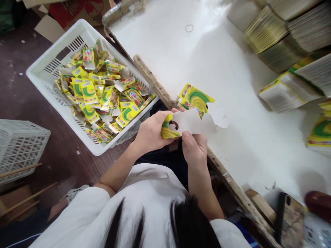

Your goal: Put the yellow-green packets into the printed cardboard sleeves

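Observation:
Between both hands, in front of my body, is a small yellow and green carton (170,131) with its plain white inner flap (192,122) pointing right. My left hand (152,132) wraps around the printed end, which has a curved cut-out. My right hand (195,144) pinches the lower edge of the white part, thumb on top. Just beyond the hands, flat printed carton blanks (195,98) lie at the table edge. To the left stands a white plastic basket (89,148) heaped with folded yellow cartons (89,91).
The white table (248,137) has a wooden edge strip (155,81). Banded stacks of carton blanks (269,31) stand at its far right. A rubber band (189,28) lies farther back. A phone (289,218) is at lower right. Another white crate (23,144) sits at left.

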Demonstrator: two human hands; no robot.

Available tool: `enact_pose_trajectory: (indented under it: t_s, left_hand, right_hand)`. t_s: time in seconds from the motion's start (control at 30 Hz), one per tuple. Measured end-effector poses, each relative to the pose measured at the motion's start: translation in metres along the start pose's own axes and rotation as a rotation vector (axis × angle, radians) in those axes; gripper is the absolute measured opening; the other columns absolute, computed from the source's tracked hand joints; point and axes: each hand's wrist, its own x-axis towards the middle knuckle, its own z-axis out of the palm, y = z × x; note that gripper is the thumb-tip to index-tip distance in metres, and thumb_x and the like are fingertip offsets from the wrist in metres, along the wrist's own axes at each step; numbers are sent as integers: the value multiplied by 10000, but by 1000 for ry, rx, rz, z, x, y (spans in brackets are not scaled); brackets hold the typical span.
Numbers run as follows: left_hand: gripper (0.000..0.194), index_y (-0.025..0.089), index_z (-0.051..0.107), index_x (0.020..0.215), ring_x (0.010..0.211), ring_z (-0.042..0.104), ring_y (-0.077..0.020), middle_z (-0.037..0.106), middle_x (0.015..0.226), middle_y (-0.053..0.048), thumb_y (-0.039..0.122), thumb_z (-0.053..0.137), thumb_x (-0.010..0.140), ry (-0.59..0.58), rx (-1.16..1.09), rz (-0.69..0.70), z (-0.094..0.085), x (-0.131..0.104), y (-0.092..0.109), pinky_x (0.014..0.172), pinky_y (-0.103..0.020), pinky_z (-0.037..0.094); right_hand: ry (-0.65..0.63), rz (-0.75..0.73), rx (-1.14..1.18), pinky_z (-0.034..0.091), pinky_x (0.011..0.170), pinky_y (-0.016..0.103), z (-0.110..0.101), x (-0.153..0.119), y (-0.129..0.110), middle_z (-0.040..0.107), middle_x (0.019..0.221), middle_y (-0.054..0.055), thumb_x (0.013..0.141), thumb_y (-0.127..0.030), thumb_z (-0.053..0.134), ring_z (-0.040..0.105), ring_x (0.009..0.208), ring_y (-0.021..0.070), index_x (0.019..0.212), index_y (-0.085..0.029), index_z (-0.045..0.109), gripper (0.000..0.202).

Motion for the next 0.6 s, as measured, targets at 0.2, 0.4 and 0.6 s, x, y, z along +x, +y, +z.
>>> enact_pose_trajectory:
  t_s: [0.2,0.4,0.6]
  left_hand:
    - [519,219,503,1257,1039,705,-231,703,1138,-60,378,727,817,7,-5,37,0,-1,-1,866,-337,560]
    - [519,225,506,1251,1030,703,-231,700,1121,-55,385,729,810,5,17,40,1,0,-3,859,-335,558]
    - [492,237,509,1219,1038,704,-224,708,1113,-39,357,727,794,44,32,-17,3,-2,-5,873,-331,554]
  right_hand:
    - [-14,52,26,588,1045,503,1,0,-3,779,1166,105,986,-514,574,698,1231,322,1384,-251,619,478]
    - [-3,39,-8,576,1065,498,1,1,-4,758,1226,106,997,-561,543,672,1279,315,1385,-272,607,488]
    - [-29,61,22,540,1116,502,3,1,-2,742,1284,96,1003,-543,526,632,1342,307,1414,-279,590,492]
